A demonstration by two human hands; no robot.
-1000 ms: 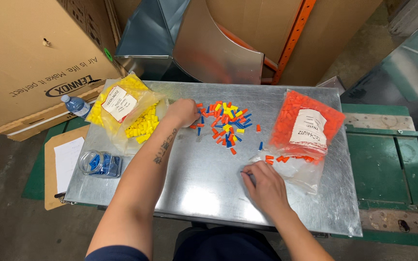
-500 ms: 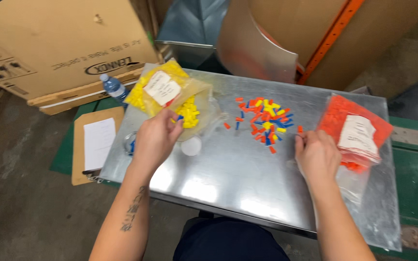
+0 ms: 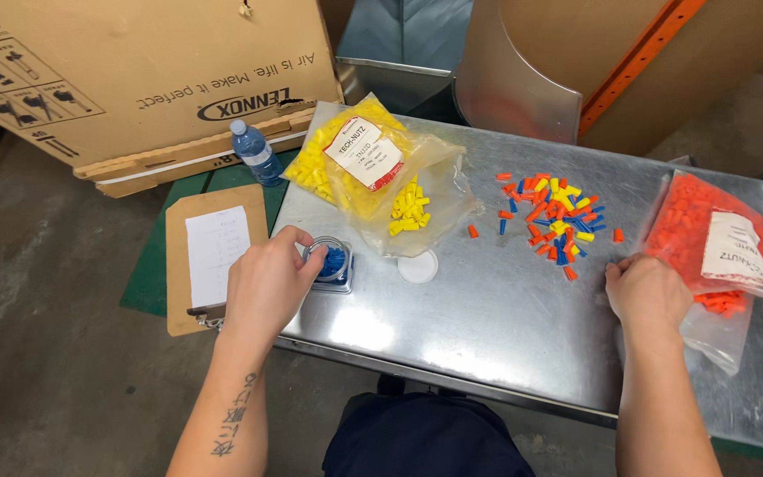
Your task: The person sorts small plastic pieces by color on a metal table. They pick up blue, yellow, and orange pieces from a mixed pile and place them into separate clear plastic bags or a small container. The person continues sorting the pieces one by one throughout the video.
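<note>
You have a water bottle [image 3: 253, 152] beside the large cardboard box [image 3: 147, 75], a clipboard [image 3: 211, 254] off the counter's [image 3: 487, 327] left edge, and a white lid [image 3: 418, 266] near the bag of yellow connectors [image 3: 373, 172].

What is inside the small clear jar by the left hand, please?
The clear jar holds blue connectors, seen through its open top. The left hand wraps its near side, so how full it is cannot be seen. A white lid lies beside it.

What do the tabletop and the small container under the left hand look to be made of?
Tabletop: bare sheet metal, likely galvanized steel, judging by its dull grey sheen and soft glare. Container at the left hand: clear plastic or glass, since blue pieces show through; which one is unclear.
</note>
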